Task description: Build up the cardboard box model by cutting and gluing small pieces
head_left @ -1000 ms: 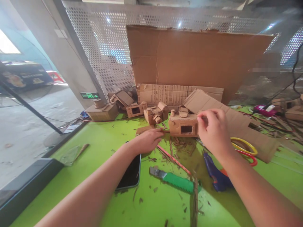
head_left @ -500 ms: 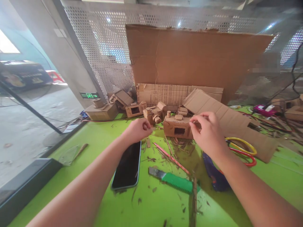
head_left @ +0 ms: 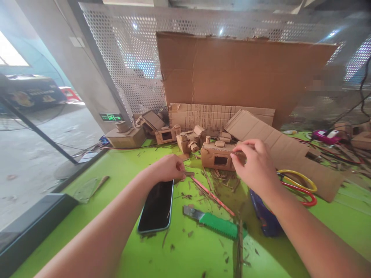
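Observation:
My left hand [head_left: 171,168] pinches a small cardboard strip [head_left: 189,174] above the top end of the black phone [head_left: 156,206]. At the right end of a cardboard camera model [head_left: 213,157] is my right hand [head_left: 251,159], its thumb and index finger pinched together at a small dark sliver [head_left: 235,153]. The model stands upright with a square opening in its front. Between the hands a pink pencil [head_left: 213,195] lies slanted, and nearer to me is a green utility knife [head_left: 218,224].
More cardboard models [head_left: 189,139] line the back. A cardboard sheet [head_left: 278,150] leans at the right, beside a dark blue tool [head_left: 263,216] and yellow and red loops [head_left: 301,179]. Scraps litter the green table [head_left: 139,256]. A dark box [head_left: 31,227] is at the left edge.
My left hand has moved down and nearer to me, and a small cardboard strip now shows in its fingers. My right hand has hardly moved. The view has shifted slightly.

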Demonstrator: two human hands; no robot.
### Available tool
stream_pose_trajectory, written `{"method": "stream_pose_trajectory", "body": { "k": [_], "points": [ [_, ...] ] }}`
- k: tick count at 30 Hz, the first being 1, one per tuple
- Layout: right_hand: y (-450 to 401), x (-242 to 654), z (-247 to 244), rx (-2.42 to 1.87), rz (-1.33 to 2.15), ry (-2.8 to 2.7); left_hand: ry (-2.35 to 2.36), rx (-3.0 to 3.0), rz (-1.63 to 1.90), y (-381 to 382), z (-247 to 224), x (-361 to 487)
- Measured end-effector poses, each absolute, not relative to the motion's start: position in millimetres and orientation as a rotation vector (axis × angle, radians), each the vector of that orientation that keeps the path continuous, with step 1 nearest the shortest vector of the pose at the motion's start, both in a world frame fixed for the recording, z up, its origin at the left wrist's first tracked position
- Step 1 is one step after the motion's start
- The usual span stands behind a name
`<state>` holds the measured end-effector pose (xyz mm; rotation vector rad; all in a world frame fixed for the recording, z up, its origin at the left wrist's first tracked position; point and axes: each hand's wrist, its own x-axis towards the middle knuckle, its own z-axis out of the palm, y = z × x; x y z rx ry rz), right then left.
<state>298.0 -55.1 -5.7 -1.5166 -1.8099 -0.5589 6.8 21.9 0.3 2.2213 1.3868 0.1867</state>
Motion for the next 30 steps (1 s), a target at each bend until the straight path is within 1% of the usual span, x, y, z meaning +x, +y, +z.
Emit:
{"method": "stream_pose_trajectory", "body": {
  "k": [10, 15, 19, 22, 25, 30],
  "points": [
    [-53, 301, -9, -1.497, -0.64, -1.822, 1.459, 2.145, 0.285, 20, -9, 17],
    [-52, 300, -9, -1.505, -0.641, -1.81, 1.49, 2.108, 0.432, 23, -10, 17],
    [-58, 292, -1, -1.389, -0.609, -1.804, 1.369, 2.042, 0.561, 27, -11, 16],
    [-66, 283, 8, -1.226, -0.499, -1.885, 1.177, 1.965, 0.622, 23, -9, 21],
    [-74, 275, 13, -1.08, -0.311, -2.107, 1.012, 1.895, 0.645, 14, -6, 28],
    [-77, 270, 7, -1.115, -0.118, -2.313, 0.763, 1.684, 0.708, 4, -4, 37]
  ]
}}
